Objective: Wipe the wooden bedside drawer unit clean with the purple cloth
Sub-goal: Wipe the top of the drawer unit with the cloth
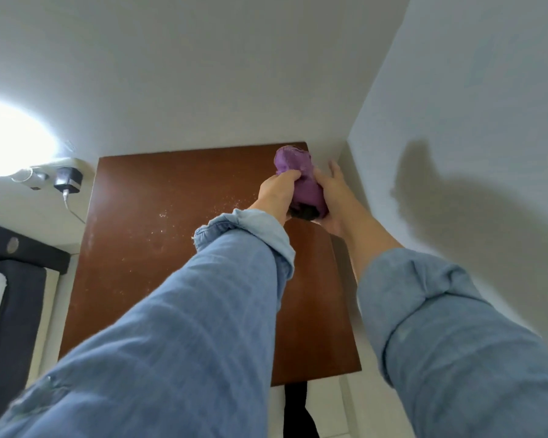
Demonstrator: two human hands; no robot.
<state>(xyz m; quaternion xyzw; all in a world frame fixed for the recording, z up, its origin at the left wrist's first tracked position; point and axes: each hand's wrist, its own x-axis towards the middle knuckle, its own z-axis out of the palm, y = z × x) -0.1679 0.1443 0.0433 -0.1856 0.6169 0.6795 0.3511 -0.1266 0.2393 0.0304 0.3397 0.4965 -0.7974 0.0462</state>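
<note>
The wooden bedside drawer unit [159,248] shows its reddish-brown top from above, with white dust specks across the middle. A bunched purple cloth [301,178] is held above the unit's far right corner. My left hand [277,192] grips its left side with curled fingers. My right hand [336,197] cups its right side, fingers stretched toward the wall corner. A dark patch shows under the cloth's near end. Both arms wear rolled blue denim sleeves.
White walls close in behind and on the right of the unit. A black charger [68,180] with a white cable is plugged into a wall socket at the left, beside a bright light glare [7,140]. A dark bed frame [16,279] stands at the far left.
</note>
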